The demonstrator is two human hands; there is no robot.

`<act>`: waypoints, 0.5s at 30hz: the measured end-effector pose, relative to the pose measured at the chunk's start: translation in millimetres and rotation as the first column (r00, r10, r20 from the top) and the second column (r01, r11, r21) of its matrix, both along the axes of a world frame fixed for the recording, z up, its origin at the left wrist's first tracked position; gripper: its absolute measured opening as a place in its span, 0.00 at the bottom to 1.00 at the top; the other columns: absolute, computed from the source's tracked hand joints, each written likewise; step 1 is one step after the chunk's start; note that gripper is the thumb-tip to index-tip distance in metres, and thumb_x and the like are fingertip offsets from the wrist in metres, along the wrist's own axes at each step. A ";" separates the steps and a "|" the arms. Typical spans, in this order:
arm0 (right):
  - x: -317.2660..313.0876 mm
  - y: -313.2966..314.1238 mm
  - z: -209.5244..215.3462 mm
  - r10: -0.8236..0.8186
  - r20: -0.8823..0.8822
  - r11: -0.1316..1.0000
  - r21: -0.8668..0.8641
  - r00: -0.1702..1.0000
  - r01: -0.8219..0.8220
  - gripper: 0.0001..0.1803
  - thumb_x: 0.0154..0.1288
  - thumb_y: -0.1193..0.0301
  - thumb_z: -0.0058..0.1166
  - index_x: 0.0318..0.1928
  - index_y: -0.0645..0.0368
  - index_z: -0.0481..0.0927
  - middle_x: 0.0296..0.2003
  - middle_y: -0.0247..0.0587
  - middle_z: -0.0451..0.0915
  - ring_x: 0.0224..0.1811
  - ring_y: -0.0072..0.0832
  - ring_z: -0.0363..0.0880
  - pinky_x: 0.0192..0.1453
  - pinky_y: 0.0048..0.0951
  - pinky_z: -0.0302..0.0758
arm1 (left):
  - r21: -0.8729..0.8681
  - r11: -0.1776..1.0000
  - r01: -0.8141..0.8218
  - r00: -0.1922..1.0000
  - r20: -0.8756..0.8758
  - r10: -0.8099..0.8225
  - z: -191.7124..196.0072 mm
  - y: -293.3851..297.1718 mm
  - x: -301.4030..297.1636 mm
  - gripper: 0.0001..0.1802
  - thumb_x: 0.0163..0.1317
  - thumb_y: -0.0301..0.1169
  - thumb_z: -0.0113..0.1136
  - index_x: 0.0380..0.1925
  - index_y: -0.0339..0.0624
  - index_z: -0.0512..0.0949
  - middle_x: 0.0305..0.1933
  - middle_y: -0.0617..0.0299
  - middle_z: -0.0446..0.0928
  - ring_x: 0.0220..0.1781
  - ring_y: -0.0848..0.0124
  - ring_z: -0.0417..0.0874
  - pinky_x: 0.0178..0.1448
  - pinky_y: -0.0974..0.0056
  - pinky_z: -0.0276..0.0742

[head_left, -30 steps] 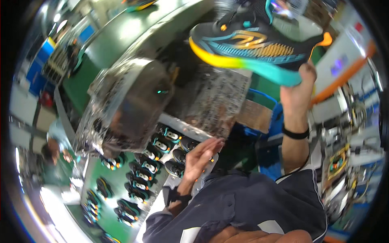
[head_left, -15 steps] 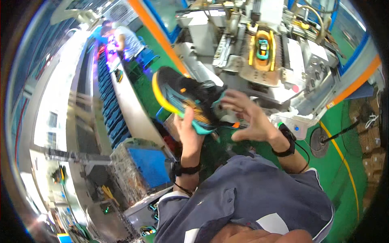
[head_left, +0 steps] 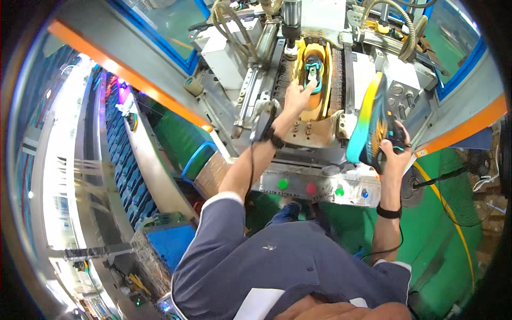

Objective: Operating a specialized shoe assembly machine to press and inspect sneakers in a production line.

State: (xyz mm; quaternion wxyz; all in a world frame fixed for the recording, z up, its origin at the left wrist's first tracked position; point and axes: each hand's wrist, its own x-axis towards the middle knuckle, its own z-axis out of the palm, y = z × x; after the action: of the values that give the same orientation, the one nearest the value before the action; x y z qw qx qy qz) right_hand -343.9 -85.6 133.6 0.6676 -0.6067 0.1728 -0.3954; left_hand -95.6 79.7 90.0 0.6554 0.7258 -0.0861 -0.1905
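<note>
In my right hand (head_left: pixel 396 152) is a sneaker (head_left: pixel 370 125), held upright with its toe pointing up, to the right of the machine's middle. Its sole runs from yellow to teal, and its dark upper has orange lacing. My left hand (head_left: pixel 298 98) reaches into the machine, thumb and fingers apart. Its thumb tip overlaps the near end of a black and teal piece (head_left: pixel 313 69), which sits on the tan bed between two yellow side pads (head_left: pixel 329 80). Whether the thumb touches that piece I cannot tell.
A front panel (head_left: pixel 325 189) carries green, red and blue buttons. A metal rod (head_left: pixel 292 21) hangs above the bed's left side. Orange and blue frame posts (head_left: pixel 133 80) flank the machine. Farther left runs a conveyor (head_left: pixel 149 165), near a blue-topped box (head_left: pixel 170 242).
The sneaker has passed from both hands to my right hand alone and moved right, its toe now upward. My left hand has let go and reached forward into the machine. The view has turned.
</note>
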 end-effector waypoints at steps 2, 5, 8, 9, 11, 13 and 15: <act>-2.6 -10.0 10.9 -0.080 -0.099 0.991 -0.114 0.992 0.069 0.30 0.51 0.73 0.66 0.57 0.62 0.74 0.48 0.38 0.77 0.47 0.25 0.77 0.55 0.26 0.74 | 0.210 0.932 -0.296 0.902 0.382 0.201 -57.5 -29.5 62.3 0.42 0.53 0.51 0.69 0.58 0.29 0.70 0.54 0.43 0.77 0.54 0.56 0.80 0.52 0.57 0.77; -0.2 -17.6 17.2 -0.233 -0.158 0.959 -0.199 0.959 0.200 0.29 0.52 0.75 0.64 0.56 0.64 0.74 0.47 0.37 0.77 0.47 0.24 0.76 0.55 0.26 0.73 | 0.349 0.913 -0.209 0.937 0.338 0.085 -76.4 -71.2 102.3 0.50 0.48 0.46 0.71 0.62 0.22 0.59 0.59 0.31 0.71 0.63 0.46 0.73 0.66 0.52 0.69; 17.4 -28.5 16.7 -0.292 -0.212 0.935 -0.267 0.933 0.232 0.27 0.52 0.77 0.61 0.56 0.66 0.74 0.46 0.37 0.77 0.45 0.23 0.76 0.54 0.26 0.73 | 0.550 0.830 -0.093 0.969 0.241 -0.051 -91.0 -78.7 129.8 0.44 0.53 0.39 0.65 0.63 0.24 0.56 0.59 0.32 0.71 0.60 0.44 0.75 0.63 0.50 0.72; 27.9 -39.2 13.4 -0.330 -0.211 0.903 -0.353 0.920 0.243 0.27 0.52 0.77 0.62 0.56 0.65 0.75 0.44 0.38 0.78 0.43 0.22 0.77 0.52 0.26 0.74 | 0.540 0.839 -0.059 0.974 0.216 -0.071 -88.1 -80.7 132.7 0.43 0.53 0.39 0.65 0.63 0.25 0.57 0.58 0.33 0.73 0.59 0.44 0.76 0.63 0.50 0.73; 60.5 -57.1 19.4 -0.386 -0.301 0.884 -0.390 0.872 0.257 0.27 0.52 0.73 0.64 0.54 0.63 0.76 0.44 0.39 0.79 0.44 0.25 0.78 0.48 0.26 0.76 | 0.425 0.904 -0.047 0.988 0.154 -0.021 -87.1 -68.0 132.9 0.33 0.53 0.37 0.66 0.53 0.27 0.67 0.50 0.38 0.78 0.53 0.47 0.80 0.57 0.53 0.76; 112.8 -88.7 15.0 -0.422 -0.321 0.839 -0.493 0.848 0.231 0.27 0.51 0.71 0.65 0.54 0.65 0.77 0.43 0.45 0.81 0.43 0.25 0.79 0.48 0.26 0.76 | -0.029 0.997 -0.067 0.991 -0.114 0.063 -90.6 -48.9 131.6 0.20 0.53 0.34 0.67 0.41 0.30 0.78 0.41 0.45 0.82 0.44 0.54 0.85 0.48 0.58 0.81; 167.0 -93.7 34.0 -0.462 -0.474 0.801 -0.586 0.749 0.123 0.32 0.48 0.64 0.68 0.52 0.68 0.76 0.41 0.48 0.81 0.41 0.30 0.80 0.47 0.29 0.77 | -0.334 0.936 -0.111 0.861 -0.502 -0.077 -59.1 -18.5 99.5 0.10 0.59 0.27 0.65 0.40 0.36 0.80 0.38 0.57 0.83 0.37 0.65 0.85 0.35 0.57 0.83</act>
State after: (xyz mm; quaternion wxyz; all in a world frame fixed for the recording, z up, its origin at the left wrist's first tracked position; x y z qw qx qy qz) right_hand -176.9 -179.3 167.6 0.3153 -0.8193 0.3570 -0.3192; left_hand 3.8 61.2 30.9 0.7752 0.5217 0.0633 -0.3506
